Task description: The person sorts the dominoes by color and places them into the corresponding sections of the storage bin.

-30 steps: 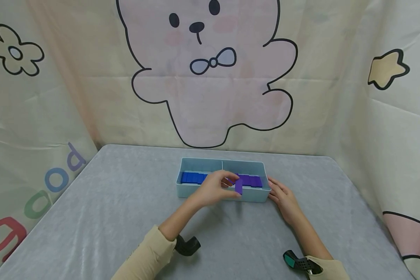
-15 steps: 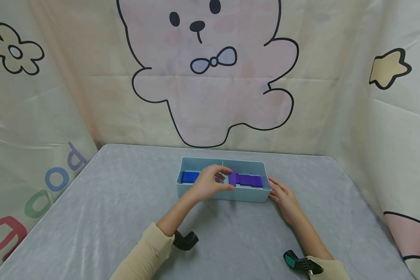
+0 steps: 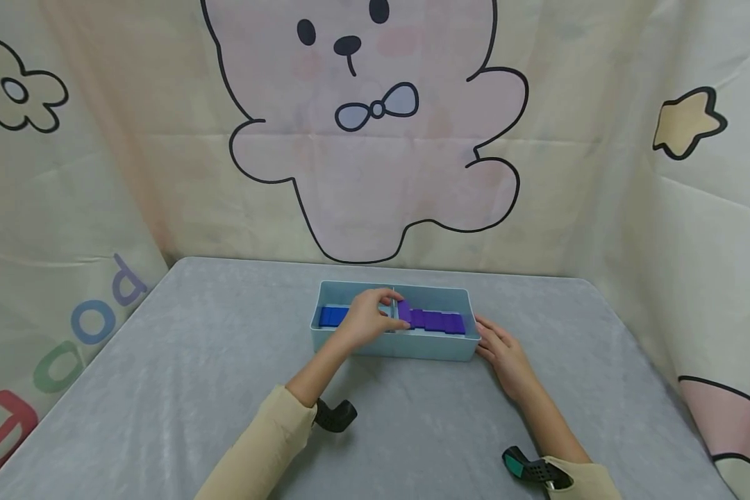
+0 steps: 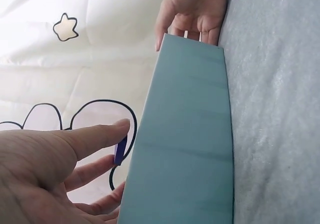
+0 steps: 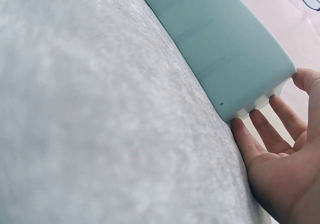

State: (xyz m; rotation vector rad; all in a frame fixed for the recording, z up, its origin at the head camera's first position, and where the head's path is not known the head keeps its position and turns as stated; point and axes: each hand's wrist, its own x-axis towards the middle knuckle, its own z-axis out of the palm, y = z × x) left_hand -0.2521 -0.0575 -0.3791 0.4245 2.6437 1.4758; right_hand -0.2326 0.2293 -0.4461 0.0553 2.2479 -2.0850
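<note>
My left hand pinches a small flat purple tile between thumb and fingers, over the box's middle divider. In the left wrist view the same purple tile shows edge-on near the thumb tip. Below it is a light-blue two-part box. A row of purple tiles lies in the right compartment; blue tiles lie in the left one, partly hidden by my left hand. My right hand rests its fingertips on the box's right end, as the right wrist view shows with extended fingers.
The box stands on a grey cloth-covered table, towards its back. A printed curtain hangs behind and at both sides. Each wrist wears a black camera mount.
My left hand has carried the purple tile leftwards, from above the right compartment's front edge to the divider. The right hand stays against the box's end.
</note>
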